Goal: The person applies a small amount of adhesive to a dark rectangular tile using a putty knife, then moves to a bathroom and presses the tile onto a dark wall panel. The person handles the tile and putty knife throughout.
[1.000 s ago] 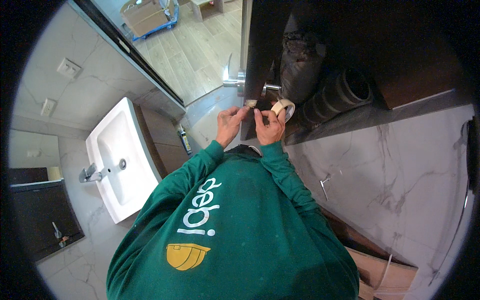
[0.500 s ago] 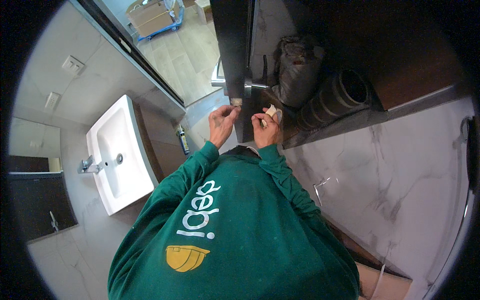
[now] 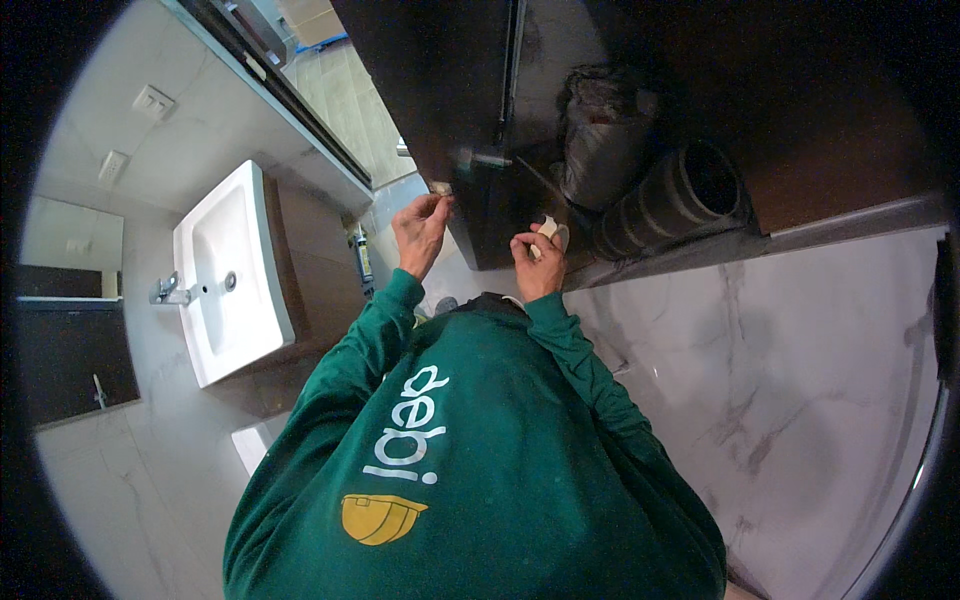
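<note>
Two hands, now well apart: a second ago they were almost together at the door edge. Your left hand (image 3: 421, 232) has gone left along with the door (image 3: 440, 110), which has swung so you see its broad dark face and a narrower slice of the doorway. Left thumb and finger are drawn together right by the pale patch (image 3: 440, 188) on the door edge; can't tell if they grip it or just touch. Your right hand (image 3: 540, 262) has its fingers closed round the tape roll (image 3: 555, 236), in front of the door's lower part and clear of the patch. For the work, I'd read it as: patch still on the edge, roll no longer beside it, so any more taping needs the two brought back together. Around you: inner lever handle (image 3: 485, 159) above and between the hands, dim; wrapped bundle (image 3: 610, 130) and ribbed black tube (image 3: 650, 205) past your right hand, likely to limit door swing that way. Sink (image 3: 207, 235) and its cabinet (image 3: 315, 250) sit left, cartridge (image 3: 362, 255) beside the cabinet. Watch your left fingers if the door moves.
</note>
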A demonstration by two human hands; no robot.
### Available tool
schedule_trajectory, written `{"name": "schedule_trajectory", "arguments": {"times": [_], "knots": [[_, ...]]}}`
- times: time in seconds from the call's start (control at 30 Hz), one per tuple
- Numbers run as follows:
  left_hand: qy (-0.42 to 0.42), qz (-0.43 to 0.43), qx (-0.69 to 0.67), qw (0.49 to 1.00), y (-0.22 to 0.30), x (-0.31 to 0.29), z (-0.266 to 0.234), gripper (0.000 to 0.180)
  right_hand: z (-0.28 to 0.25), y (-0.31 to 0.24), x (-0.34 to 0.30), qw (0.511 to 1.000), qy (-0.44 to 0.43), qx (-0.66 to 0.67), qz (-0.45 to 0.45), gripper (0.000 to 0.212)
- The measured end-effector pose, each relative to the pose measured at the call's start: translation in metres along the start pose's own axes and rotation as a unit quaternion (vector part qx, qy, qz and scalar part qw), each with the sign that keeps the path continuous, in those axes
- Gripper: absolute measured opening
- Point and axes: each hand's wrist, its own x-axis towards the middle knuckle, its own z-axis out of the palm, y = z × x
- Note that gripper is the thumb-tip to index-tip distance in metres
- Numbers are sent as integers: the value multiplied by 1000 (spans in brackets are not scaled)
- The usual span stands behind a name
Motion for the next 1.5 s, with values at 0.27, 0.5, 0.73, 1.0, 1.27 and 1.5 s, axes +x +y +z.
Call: {"name": "schedule_trajectory", "arguments": {"times": [0.27, 0.5, 0.73, 1.0, 1.27, 1.5], "knots": [[75, 197, 208, 955, 1, 4, 6, 20, -17, 21, -3, 999, -42, 19, 26, 12], [25, 184, 179, 966, -2, 7, -8, 17, -22, 22, -13, 997, -75, 17, 9, 14], [74, 102, 171, 977, -14, -8, -6, 22, -27, 25, -23, 994, -93, 48, 40, 10], [133, -44, 32, 990, -33, -76, 26, 24, -42, 47, -13, 991, -135, 0, -10, 10], [167, -12, -69, 983, -10, -48, 15, 27, -37, 17, -4, 957, -256, 101, 92, 15], [131, -76, -193, 969, -15, -20, 27, 32, -44, -25, 4, 938, -331, 64, 76, 16]]}}
